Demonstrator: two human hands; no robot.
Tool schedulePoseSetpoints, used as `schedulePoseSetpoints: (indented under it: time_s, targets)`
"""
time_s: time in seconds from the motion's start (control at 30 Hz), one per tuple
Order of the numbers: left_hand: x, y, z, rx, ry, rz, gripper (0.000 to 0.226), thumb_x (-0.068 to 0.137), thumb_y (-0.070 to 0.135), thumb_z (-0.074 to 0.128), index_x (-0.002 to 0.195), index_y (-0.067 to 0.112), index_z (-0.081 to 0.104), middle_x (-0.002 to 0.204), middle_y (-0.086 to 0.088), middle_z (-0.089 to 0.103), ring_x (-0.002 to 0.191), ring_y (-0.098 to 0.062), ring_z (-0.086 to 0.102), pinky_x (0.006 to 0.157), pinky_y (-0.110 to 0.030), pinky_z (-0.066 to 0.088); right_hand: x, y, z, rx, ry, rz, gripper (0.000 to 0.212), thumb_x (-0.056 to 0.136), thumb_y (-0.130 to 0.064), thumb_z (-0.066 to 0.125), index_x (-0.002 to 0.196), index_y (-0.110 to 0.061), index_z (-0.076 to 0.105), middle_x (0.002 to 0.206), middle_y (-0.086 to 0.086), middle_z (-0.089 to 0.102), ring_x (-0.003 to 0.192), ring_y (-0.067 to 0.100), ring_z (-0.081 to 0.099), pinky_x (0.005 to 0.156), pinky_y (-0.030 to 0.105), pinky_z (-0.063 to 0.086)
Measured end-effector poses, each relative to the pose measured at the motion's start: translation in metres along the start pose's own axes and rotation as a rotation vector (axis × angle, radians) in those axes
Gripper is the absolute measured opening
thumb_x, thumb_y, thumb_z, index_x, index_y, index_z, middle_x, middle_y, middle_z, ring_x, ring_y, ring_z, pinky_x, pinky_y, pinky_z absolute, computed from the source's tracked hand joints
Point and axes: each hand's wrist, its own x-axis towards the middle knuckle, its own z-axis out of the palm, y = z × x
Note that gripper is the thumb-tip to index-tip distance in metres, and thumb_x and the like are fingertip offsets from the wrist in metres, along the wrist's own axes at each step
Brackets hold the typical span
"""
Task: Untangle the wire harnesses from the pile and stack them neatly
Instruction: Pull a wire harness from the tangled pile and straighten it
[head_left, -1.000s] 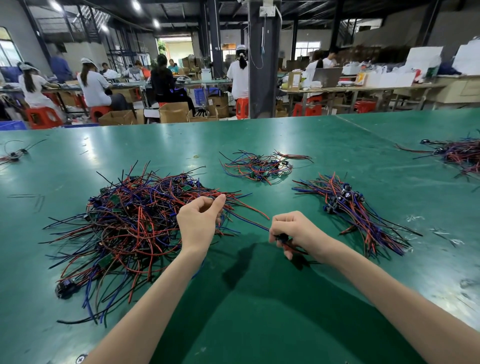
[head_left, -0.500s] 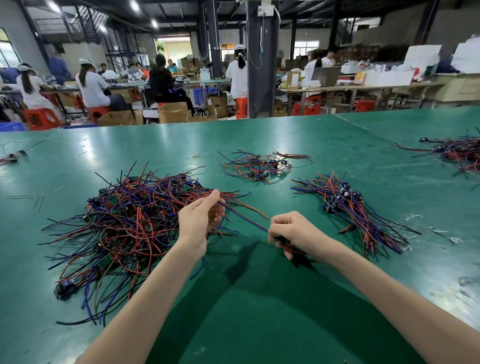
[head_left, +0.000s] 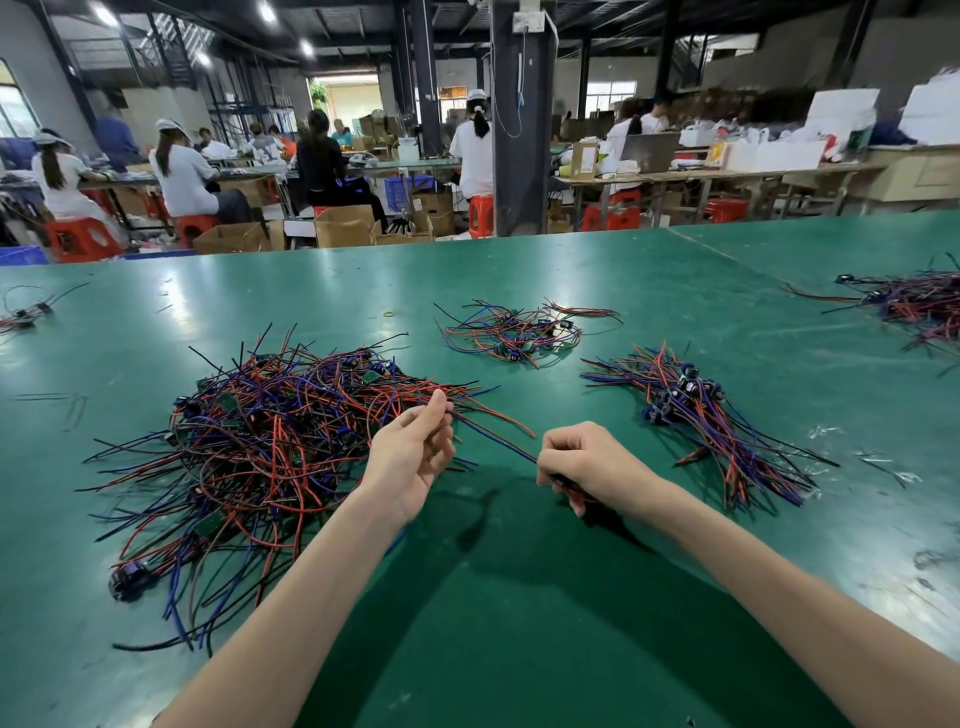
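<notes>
A big tangled pile of red, blue and black wire harnesses lies on the green table at the left. My left hand is at the pile's right edge, thumb and forefinger pinching wires that run to my right hand. My right hand is closed round the black connector end of one harness, whose blue wire stretches between both hands. To the right lies a neater stack of harnesses, connectors bunched together.
A smaller loose bunch of harnesses lies further back at centre. More wire bundles sit at the far right and far left edges. Beyond the table, people sit at benches on red stools among cardboard boxes.
My left hand has turned palm-up and its fingers have loosened, now pinching the wires at the fingertips. My right hand has stayed in place, still holding the connector.
</notes>
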Motion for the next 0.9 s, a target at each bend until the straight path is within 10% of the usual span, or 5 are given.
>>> schedulePoseSetpoints:
  time_s: [0.63, 0.9]
  targets:
    - [-0.003, 0.013, -0.004, -0.381, -0.052, -0.427, 0.028, 0.089, 0.022, 0.061, 0.066, 0.008, 0.057, 0.050, 0.005, 0.047, 0.038, -0.005, 0.044, 0.034, -0.011, 0.034, -0.002, -0.004, 0.004, 0.040, -0.082, -0.047, 0.029, 0.080, -0.004, 0.055, 0.054, -0.015, 0.058, 0.051, 0.003, 0.052, 0.036, 0.015, 0.040, 0.037, 0.019, 0.037]
    - [-0.002, 0.010, 0.003, -0.211, -0.031, -0.222, 0.032, 0.092, 0.025, 0.058, 0.067, 0.005, 0.059, 0.058, -0.002, 0.050, 0.046, -0.010, 0.052, 0.046, -0.016, 0.051, -0.001, -0.004, 0.002, 0.045, -0.049, -0.018, 0.018, 0.068, -0.017, 0.055, 0.050, -0.017, 0.058, 0.050, 0.004, 0.051, 0.034, 0.014, 0.040, 0.035, 0.017, 0.035]
